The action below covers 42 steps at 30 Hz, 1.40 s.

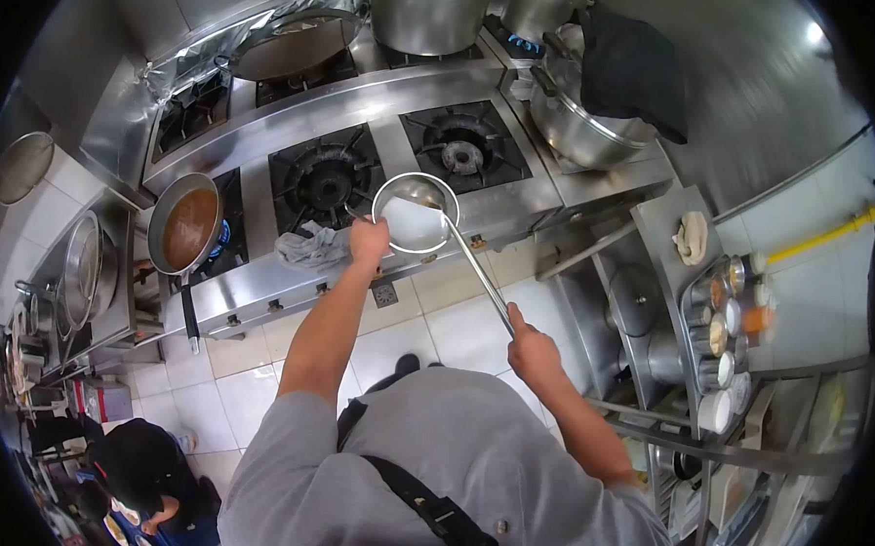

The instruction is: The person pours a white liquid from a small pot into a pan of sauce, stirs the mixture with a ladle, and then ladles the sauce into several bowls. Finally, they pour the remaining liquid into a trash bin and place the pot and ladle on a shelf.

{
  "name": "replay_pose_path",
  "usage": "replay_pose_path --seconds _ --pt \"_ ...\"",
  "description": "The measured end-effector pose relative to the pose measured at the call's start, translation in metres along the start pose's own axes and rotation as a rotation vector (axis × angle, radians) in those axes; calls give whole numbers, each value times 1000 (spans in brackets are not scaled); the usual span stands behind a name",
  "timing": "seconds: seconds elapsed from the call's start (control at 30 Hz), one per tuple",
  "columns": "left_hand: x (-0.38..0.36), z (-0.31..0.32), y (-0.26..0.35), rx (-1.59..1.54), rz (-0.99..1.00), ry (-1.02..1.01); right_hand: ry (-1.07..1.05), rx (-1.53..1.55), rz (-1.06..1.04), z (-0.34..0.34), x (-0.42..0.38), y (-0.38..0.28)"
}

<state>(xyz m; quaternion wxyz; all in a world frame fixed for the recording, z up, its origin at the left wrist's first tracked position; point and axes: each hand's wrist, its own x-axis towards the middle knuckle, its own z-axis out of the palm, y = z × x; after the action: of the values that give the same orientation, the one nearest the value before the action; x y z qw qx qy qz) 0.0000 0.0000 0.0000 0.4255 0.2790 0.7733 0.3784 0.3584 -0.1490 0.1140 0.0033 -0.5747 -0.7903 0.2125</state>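
My left hand (369, 239) is closed at the left rim of a round metal pot (452, 198), which is tilted so that its inside shows. White material (412, 225) covers part of the pot's inside. A long metal utensil (477, 267) reaches into the pot from the right, and my right hand (530, 343) is closed around its lower end. The pot is in front of two unlit burners, over the stove's front edge. A crumpled grey cloth (312, 245) lies on the stove beside my left hand.
A pan of brown sauce (191, 225) sits over a blue flame at left, its handle sticking out. Large pots (585, 128) and a wide pan (296, 50) stand behind. Small containers (716, 368) line the right shelf. Another person (146, 465) is at lower left.
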Motion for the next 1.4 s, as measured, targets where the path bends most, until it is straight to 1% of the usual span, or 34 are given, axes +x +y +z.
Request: replay_pose_path --seconds 0.07,0.1,0.17,0.23,0.3,0.33,0.37,0.4,0.47,0.5,0.57,0.6,0.67,0.8,0.87,0.9,0.97,1.0,1.07,1.1,1.17,1.2,1.27,1.33,1.37,1.4 --pt "8 -5 -14 144 58 130 1 -141 -5 9 4 -5" --pt "4 34 -4 81 51 108 3 -208 1 -12 10 20" --pt "-17 22 7 245 218 282 3 -210 20 -1 17 11" --pt "-27 18 17 246 191 345 -9 -225 17 1 20 1" --pt "-27 14 22 146 183 283 -24 -247 9 -2 25 -7" --pt "-28 13 23 177 169 240 -66 -222 25 -5 24 -9" --pt "-29 12 24 171 155 251 -111 -195 44 -8 23 -13" --pt "-28 13 23 177 168 245 -123 -203 32 -13 23 -17" --pt "-29 16 22 177 191 243 -188 -129 73 -27 24 -24" --pt "-29 16 21 170 182 257 -194 -136 57 -33 26 -25" --pt "-31 19 21 166 183 268 -261 -64 98 -48 31 -22" --pt "-33 19 23 170 157 283 -264 -74 81 -54 34 -21" --pt "-38 17 26 152 154 308 -330 29 78 -68 40 -19" --pt "-33 23 27 154 162 354 -308 68 58 -88 49 -11" --pt "-35 24 25 149 169 373 -299 193 -83 -94 55 2" --pt "-34 26 22 143 179 390 -298 192 -76 -97 57 3" --pt "-30 27 19 141 189 382 -347 307 -94 -106 63 4" --pt "-25 28 15 149 182 392 -337 308 -83 -108 64 4" --pt "-22 27 14 167 164 386 -431 387 8 -112 66 4" --pt "-23 26 15 178 153 368 -409 391 27 -113 65 4" --pt "-27 23 21 183 132 331 -528 515 145 -118 64 0" --pt "-22 24 15 180 124 315 -587 498 194 -127 62 -10" --pt "-17 25 12 177 141 284 -572 525 184 -127 54 -11" --pt "-23 24 12 193 197 354 -577 511 138 -124 47 -7" --pt "-26 24 13 194 210 345 -564 517 144 -112 42 4" --pt "-26 23 15 198 220 353 -396 414 -56 -95 38 18"
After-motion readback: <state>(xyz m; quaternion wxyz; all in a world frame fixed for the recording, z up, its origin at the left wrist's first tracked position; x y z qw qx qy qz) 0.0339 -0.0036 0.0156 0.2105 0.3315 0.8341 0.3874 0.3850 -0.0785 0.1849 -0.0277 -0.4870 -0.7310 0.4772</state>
